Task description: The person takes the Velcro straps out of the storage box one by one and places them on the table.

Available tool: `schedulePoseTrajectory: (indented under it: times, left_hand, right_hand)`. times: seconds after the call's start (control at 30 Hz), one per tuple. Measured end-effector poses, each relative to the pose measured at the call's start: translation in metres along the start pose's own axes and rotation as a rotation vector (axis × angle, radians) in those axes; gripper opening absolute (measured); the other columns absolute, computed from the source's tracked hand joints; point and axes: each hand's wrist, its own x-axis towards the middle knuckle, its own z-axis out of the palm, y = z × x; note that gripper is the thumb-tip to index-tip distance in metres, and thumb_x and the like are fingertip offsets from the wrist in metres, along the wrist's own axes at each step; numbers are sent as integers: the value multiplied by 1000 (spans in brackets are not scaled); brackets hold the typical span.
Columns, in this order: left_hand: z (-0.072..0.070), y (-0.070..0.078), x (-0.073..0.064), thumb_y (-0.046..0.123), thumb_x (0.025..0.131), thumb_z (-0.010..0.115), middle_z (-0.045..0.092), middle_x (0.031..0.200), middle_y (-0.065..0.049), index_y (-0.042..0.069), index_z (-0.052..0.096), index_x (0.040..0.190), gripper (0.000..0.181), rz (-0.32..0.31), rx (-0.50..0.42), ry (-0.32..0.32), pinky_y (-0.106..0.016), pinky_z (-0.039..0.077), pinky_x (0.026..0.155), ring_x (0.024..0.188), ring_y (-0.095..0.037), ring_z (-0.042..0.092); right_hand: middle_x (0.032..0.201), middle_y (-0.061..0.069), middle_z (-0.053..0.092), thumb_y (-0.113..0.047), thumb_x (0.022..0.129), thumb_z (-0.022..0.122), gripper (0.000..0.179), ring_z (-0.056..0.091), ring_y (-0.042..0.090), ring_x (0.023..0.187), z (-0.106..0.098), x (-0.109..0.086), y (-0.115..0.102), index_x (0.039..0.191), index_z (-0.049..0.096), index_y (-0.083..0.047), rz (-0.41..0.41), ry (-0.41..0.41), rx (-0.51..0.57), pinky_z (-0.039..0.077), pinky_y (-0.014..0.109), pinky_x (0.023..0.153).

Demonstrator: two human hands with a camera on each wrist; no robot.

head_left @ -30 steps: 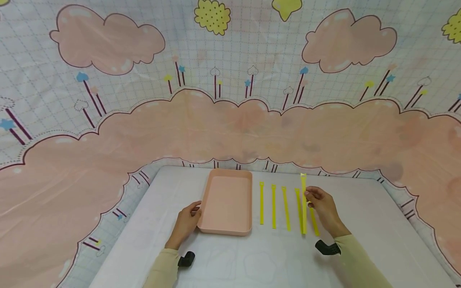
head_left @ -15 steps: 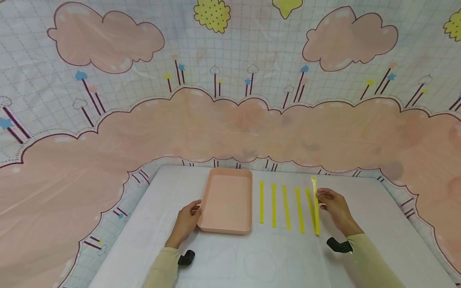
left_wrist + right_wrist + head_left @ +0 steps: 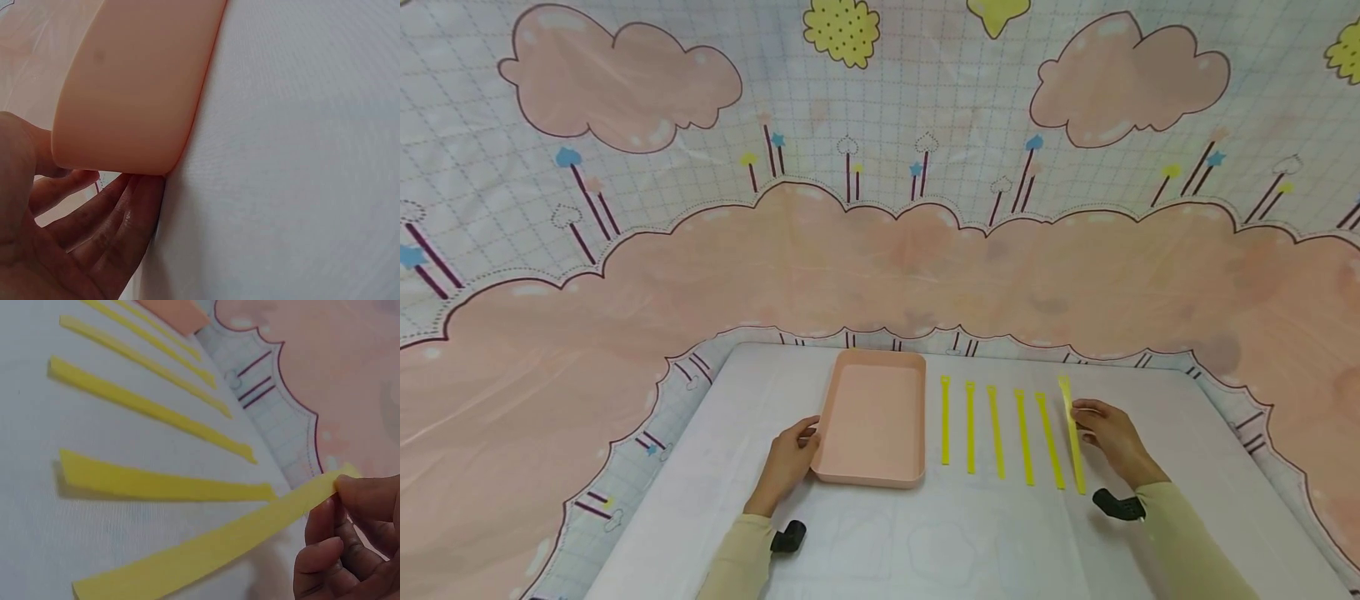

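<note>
My left hand touches the left side of a shallow pink rectangular tray. In the left wrist view its fingertips lie against the tray's outer wall, low down near a corner. My right hand pinches a long, flat yellow strip between thumb and fingers near its far, wider end. The strip slants over the white table. In the right wrist view, the strip's long free part reaches toward the lower left, and its far tip shows just beyond the thumb.
Several matching yellow strips lie side by side in a row between the tray and my right hand. They rest on a white table. A patterned cloth with clouds hangs behind the table's far edge.
My right hand has moved right with its yellow strip, past the last strip in the row, and the strip now sits lower and more slanted. The left hand and tray have stayed put.
</note>
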Motion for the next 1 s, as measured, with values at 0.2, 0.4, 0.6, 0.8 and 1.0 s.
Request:
schedulePoseTrajectory:
  times: [0.2, 0.4, 0.6, 0.8, 1.0]
  left_hand:
    - [0, 0, 0, 8, 96, 58, 69, 114, -22, 5, 61, 132, 37, 3, 6, -2, -44, 55, 85, 101, -32, 69]
    - [1, 0, 0, 10, 95, 58, 69, 114, -22, 5, 60, 133, 38, -10, 2, -3, -45, 55, 85, 103, -33, 68]
    - [2, 0, 1, 11, 95, 58, 69, 115, -22, 5, 60, 133, 39, -11, 8, -6, -45, 55, 87, 104, -33, 68]
    - [1, -1, 2, 11, 95, 58, 69, 115, -22, 5, 61, 133, 38, -3, 11, 3, -47, 54, 87, 103, -34, 68]
    - [0, -1, 2, 11, 96, 58, 69, 115, -22, 5, 60, 133, 38, -5, 17, 5, -47, 54, 88, 104, -34, 68]
  right_hand:
    - [109, 0, 62, -29, 100, 56, 49, 56, 6, 87, -2, 6, 7, 137, 47, 2, 48, 16, -55, 49, 21, 70]
    - [95, -2, 62, -22, 99, 57, 42, 55, 10, 78, -1, 12, 12, 132, 51, 3, 71, 32, -90, 46, 22, 62]
    - [85, -2, 64, -17, 97, 59, 36, 55, 12, 73, 1, 16, 15, 126, 53, 5, 60, 54, -112, 46, 24, 58]
    - [85, -2, 66, -18, 97, 60, 36, 57, 12, 72, 3, 19, 15, 125, 54, 4, 80, 76, -142, 48, 23, 58]
    - [84, -2, 66, -20, 96, 61, 38, 57, 11, 70, 1, 17, 13, 124, 54, 4, 72, 74, -159, 47, 23, 58]
